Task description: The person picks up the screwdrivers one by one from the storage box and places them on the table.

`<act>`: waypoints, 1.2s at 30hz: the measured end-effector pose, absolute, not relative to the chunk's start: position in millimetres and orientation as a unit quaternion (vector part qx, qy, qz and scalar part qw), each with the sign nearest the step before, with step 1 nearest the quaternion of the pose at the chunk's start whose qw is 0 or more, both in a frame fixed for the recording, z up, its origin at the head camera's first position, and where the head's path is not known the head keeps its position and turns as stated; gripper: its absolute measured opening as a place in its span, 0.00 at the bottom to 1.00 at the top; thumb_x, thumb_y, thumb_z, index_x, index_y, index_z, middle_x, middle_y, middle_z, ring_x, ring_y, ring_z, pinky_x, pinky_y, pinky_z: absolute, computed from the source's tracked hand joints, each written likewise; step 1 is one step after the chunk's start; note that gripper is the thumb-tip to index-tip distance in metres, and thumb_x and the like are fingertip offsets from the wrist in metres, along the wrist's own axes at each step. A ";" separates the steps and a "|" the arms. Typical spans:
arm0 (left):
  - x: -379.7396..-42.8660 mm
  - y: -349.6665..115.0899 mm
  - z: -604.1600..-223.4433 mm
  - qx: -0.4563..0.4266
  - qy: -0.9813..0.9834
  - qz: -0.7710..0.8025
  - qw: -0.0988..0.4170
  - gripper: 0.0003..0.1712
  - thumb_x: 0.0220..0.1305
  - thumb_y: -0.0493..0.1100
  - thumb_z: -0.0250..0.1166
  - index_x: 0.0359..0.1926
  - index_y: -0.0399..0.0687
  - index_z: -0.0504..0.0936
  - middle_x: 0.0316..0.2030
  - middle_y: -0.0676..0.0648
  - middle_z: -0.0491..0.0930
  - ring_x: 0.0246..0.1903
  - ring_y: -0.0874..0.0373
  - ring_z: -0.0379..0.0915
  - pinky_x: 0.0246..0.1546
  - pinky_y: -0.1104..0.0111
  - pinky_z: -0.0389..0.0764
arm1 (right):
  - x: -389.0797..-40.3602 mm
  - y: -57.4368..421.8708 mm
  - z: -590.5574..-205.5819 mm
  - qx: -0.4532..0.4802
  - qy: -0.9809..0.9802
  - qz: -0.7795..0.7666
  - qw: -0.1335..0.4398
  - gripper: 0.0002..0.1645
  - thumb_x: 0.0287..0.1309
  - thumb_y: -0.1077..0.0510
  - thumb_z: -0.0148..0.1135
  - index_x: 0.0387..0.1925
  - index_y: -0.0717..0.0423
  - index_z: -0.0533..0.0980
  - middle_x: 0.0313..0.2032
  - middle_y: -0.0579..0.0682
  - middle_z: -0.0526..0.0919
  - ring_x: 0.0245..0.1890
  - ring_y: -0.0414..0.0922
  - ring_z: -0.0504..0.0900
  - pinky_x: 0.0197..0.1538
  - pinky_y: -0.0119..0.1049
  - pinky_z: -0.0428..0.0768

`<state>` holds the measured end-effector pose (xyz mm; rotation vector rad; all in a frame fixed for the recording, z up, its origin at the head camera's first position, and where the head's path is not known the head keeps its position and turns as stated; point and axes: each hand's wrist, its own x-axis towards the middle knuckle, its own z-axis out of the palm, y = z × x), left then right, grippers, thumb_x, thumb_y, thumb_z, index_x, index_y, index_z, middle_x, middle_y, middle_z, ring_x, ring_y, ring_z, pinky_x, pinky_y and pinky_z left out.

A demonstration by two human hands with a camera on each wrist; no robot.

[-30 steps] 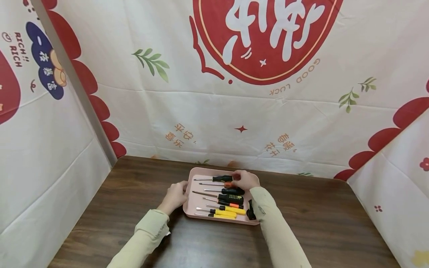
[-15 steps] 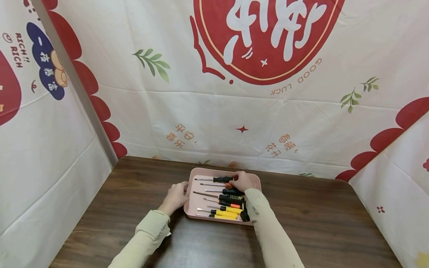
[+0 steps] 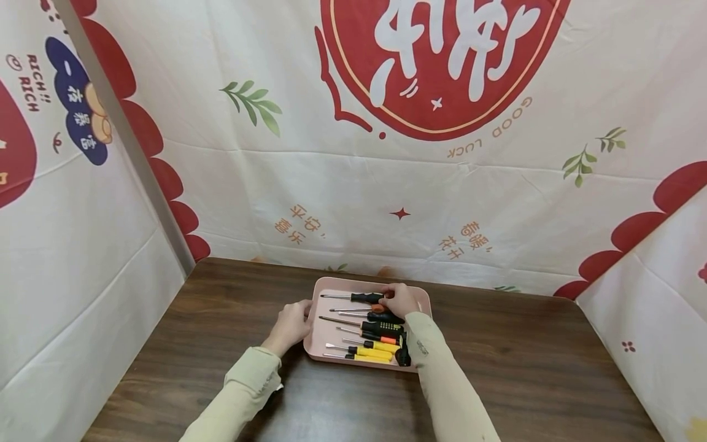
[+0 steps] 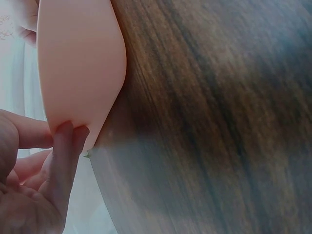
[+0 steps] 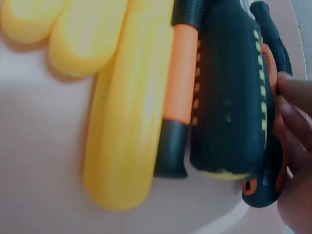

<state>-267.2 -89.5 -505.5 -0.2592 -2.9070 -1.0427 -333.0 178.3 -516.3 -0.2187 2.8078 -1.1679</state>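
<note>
A pink tray on the table holds several screwdrivers lying side by side, shafts to the left. My left hand grips the tray's left end; in the left wrist view its thumb and fingers pinch the wall. Over the tray's back right part, my right hand pinches the orange-handled screwdriver. Behind that lies a dark-handled screwdriver; just in front is a black-handled one. In the right wrist view, the fingers show at the right edge, beside orange and black handles.
Nearer the front of the tray lie a thick black screwdriver with yellow marks, a black-and-orange one and several yellow-handled screwdrivers. The brown wooden table ends at a printed cloth backdrop.
The orange-handled screwdriver has shifted slightly toward the front, closer to the black-handled one. My right forearm has swung a little left. My left hand keeps its grip on the tray.
</note>
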 end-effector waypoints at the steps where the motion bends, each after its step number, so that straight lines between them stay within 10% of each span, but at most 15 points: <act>1: -266.9 -89.5 -505.0 -0.083 -0.938 -0.336 0.020 0.24 0.45 0.28 0.61 0.49 0.33 0.76 0.33 0.42 0.82 0.31 0.53 0.78 0.31 0.62 0.78 | -332.6 179.0 -515.8 -0.083 0.919 -0.382 0.044 0.15 0.52 0.65 0.60 0.44 0.63 0.78 0.33 0.54 0.78 0.29 0.44 0.72 0.34 0.37 0.73; 27: -267.3 -87.4 -503.8 -0.080 -0.939 -0.334 0.011 0.24 0.46 0.28 0.61 0.50 0.32 0.76 0.34 0.41 0.82 0.32 0.53 0.78 0.31 0.62 0.78 | -328.1 186.1 -495.4 0.036 0.881 -0.468 0.066 0.16 0.47 0.53 0.67 0.42 0.45 0.81 0.40 0.48 0.81 0.33 0.44 0.76 0.37 0.37 0.74; 36: -268.4 -88.2 -505.1 -0.077 -0.938 -0.339 0.009 0.25 0.45 0.28 0.61 0.50 0.32 0.75 0.36 0.39 0.81 0.31 0.55 0.77 0.30 0.63 0.78 | -329.1 197.8 -492.1 0.013 0.780 -0.620 0.087 0.19 0.53 0.65 0.60 0.49 0.65 0.75 0.41 0.55 0.81 0.40 0.52 0.80 0.46 0.47 0.76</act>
